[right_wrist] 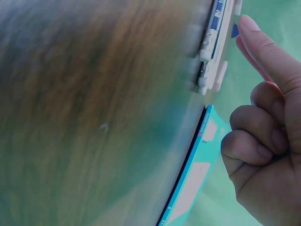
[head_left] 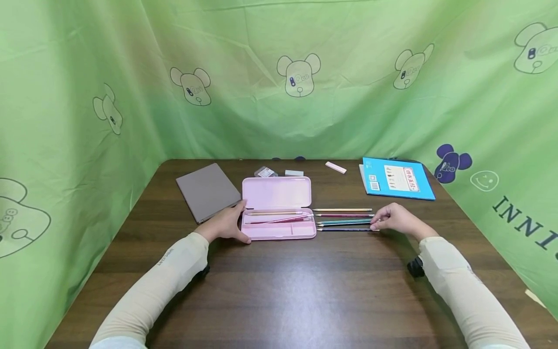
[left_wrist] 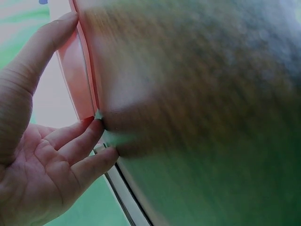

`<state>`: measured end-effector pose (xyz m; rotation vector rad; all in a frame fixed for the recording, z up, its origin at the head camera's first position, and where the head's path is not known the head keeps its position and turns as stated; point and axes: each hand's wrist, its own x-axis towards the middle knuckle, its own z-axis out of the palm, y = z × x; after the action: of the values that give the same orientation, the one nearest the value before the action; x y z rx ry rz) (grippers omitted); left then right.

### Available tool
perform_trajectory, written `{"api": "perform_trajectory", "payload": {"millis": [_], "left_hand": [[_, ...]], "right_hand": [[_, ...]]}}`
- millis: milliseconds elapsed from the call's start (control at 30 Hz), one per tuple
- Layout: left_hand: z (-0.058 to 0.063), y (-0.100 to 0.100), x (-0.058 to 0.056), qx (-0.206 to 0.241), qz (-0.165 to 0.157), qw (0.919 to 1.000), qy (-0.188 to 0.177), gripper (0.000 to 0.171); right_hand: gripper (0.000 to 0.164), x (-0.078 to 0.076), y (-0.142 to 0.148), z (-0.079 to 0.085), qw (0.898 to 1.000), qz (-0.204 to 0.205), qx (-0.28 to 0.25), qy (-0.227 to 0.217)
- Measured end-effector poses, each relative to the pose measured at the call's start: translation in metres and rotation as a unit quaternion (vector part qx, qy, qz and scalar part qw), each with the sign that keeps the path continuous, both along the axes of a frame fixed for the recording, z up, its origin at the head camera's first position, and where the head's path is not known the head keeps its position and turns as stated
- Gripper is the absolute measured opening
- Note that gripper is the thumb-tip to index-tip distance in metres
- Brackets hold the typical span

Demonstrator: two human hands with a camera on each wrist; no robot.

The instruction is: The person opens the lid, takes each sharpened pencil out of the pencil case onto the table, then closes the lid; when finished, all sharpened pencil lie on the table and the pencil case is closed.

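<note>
A pink pencil case (head_left: 303, 231) lies open on the table, its lid (head_left: 276, 192) tipped back, with a few pencils (head_left: 279, 220) inside. My left hand (head_left: 224, 222) spans the case's left end. Its thumb touches the near corner and the other fingers reach toward the hinge side, fairly straight in the left wrist view. To the right of the case several pencils (head_left: 344, 210) lie side by side. My right hand (head_left: 394, 219) pinches the right end of a teal pencil (head_left: 346, 222) between thumb and index finger. Its other fingers are curled in the right wrist view.
A grey notebook (head_left: 209, 191) lies left of the case. Behind the lid are a small clear packet (head_left: 265, 172) and a white eraser (head_left: 294, 173). A small pink bar (head_left: 336, 167) and blue books (head_left: 398, 179) lie at the back right. Green curtain (head_left: 244, 121) surrounds the table.
</note>
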<state>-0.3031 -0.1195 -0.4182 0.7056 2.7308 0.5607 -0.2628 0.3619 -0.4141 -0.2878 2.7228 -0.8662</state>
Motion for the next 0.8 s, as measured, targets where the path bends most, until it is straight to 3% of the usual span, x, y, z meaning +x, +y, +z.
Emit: {"api": "perform_trajectory", "payload": {"millis": [233,800], "left_hand": [[0.000,0.000,0.000,0.001,-0.002,1.0000,-0.001,0.119],[0.001,0.001,0.000,-0.018,0.002,0.9998,-0.006,0.121]], "right_hand": [[0.033,-0.003,-0.008,0.001,1.000,0.009,-0.020,0.020],[0.040,-0.018,-0.050,0.005,0.995,0.056,-0.060,0.051]]}}
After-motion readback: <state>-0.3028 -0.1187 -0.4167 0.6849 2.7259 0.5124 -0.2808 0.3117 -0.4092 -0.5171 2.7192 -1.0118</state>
